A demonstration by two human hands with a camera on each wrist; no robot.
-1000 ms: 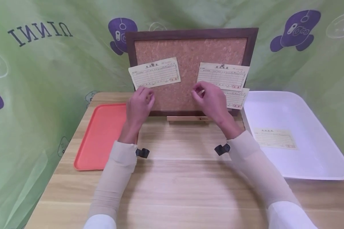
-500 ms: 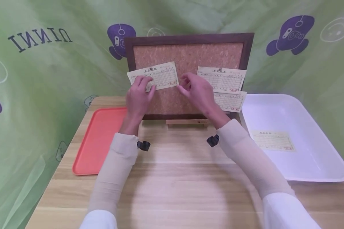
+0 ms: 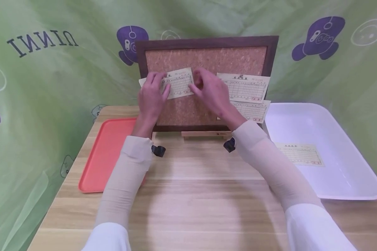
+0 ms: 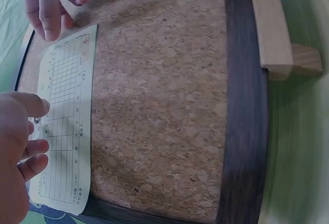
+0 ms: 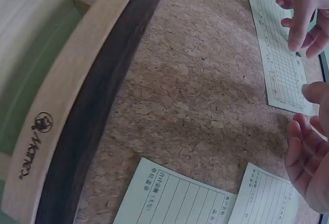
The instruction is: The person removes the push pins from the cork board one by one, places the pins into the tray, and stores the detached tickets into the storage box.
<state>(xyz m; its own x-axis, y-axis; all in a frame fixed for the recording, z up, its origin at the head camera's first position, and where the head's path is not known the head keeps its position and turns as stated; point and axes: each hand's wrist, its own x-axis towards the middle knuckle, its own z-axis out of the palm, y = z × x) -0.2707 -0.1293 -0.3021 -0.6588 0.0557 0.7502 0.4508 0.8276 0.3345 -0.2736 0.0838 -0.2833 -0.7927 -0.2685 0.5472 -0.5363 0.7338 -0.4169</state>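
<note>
A printed paper slip (image 3: 181, 83) hangs slightly tilted on the left of a dark-framed corkboard (image 3: 188, 111). My left hand (image 3: 152, 96) is over its left part, thumb tip close to a small dark pin (image 4: 37, 120) at the slip's upper edge; the fingers are loosely bent. At the slip's right end is my right hand (image 3: 213, 91), its thumb (image 5: 312, 92) at the slip's edge and its other fingers loosely curled, with nothing seen in them. Whether either hand presses the paper is unclear. Two more slips (image 3: 246, 87) overlap on the board's right side.
A red tray (image 3: 110, 153) lies on the wooden table (image 3: 191, 209) at left. At right stands a white tub (image 3: 342, 167) with one slip (image 3: 301, 154) inside. A wooden stand (image 3: 204, 134) holds the board's lower edge. Green printed cloth (image 3: 66, 76) hangs behind.
My right hand has moved left from beside the right-hand slips to the left slip's right end. My left hand has risen from below the slip to over its left part.
</note>
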